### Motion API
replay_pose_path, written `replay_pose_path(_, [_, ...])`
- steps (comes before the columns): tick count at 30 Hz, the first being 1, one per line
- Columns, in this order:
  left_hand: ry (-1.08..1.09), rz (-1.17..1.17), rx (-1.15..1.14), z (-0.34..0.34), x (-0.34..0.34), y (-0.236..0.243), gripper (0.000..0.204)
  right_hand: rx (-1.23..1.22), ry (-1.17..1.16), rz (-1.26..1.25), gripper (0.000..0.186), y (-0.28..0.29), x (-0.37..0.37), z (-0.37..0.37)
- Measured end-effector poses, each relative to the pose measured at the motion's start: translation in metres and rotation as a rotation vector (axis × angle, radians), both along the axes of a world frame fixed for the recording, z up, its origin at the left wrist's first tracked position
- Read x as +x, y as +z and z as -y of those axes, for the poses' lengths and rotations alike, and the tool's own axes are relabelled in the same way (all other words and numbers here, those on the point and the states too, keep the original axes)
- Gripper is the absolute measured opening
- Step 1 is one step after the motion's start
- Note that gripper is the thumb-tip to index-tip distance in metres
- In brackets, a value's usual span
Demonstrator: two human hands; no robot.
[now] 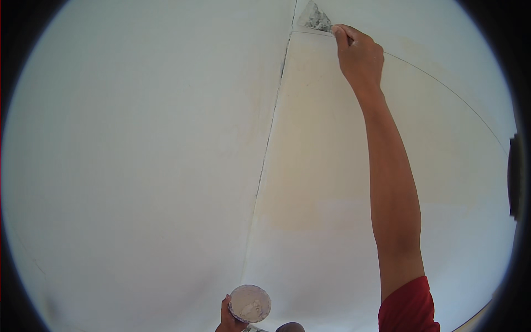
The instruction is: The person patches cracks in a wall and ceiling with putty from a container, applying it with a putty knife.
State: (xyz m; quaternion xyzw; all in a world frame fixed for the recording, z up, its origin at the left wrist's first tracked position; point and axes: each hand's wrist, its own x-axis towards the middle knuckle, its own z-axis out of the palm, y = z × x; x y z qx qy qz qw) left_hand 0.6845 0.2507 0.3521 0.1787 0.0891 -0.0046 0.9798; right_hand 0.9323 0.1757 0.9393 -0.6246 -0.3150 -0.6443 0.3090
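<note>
High up in the view, my right hand (pixel 360 50) grips a putty knife (pixel 316 19) by its handle, arm stretched out. Grey and white smears coat the wide blade, which lies at or close to the white panelled surface (pixel 166 138), just right of a dark joint line (pixel 275 110). Whether the blade touches the surface I cannot tell. At the bottom, my left hand (pixel 228 320) is wrapped round the side of a small round tub (pixel 233 315) with pale putty (pixel 250 303) inside. Most of the left fingers are hidden behind the tub.
The joint runs from top centre down toward the tub, dark above and filled pale lower down. A thin seam (pixel 442 83) curves off to the right from it. A dark object (pixel 515 177) stands at the right rim. A beige patch (pixel 315 138) marks the surface.
</note>
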Motion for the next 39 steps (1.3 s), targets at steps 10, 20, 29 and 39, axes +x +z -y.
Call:
replay_pose_path(10, [0.032, -0.043, -0.003, 0.001, -0.003, -0.006, 0.087, -0.102, 0.115, -0.156, 0.021, -0.118, 0.015, 0.005])
replay_pose_path(20, [0.000, -0.026, -0.049, 0.001, 0.001, -0.003, 0.083, -0.089, 0.128, -0.124, 0.020, -0.081, 0.017, 0.001])
replay_pose_path(29, [0.005, -0.037, -0.061, 0.000, 0.000, -0.005, 0.082, -0.192, 0.109, -0.132, 0.018, -0.197, 0.021, 0.008])
replay_pose_path(39, [-0.039, -0.009, -0.008, -0.002, 0.002, -0.007, 0.090, -0.182, -0.017, 0.024, 0.020, -0.205, 0.025, -0.004])
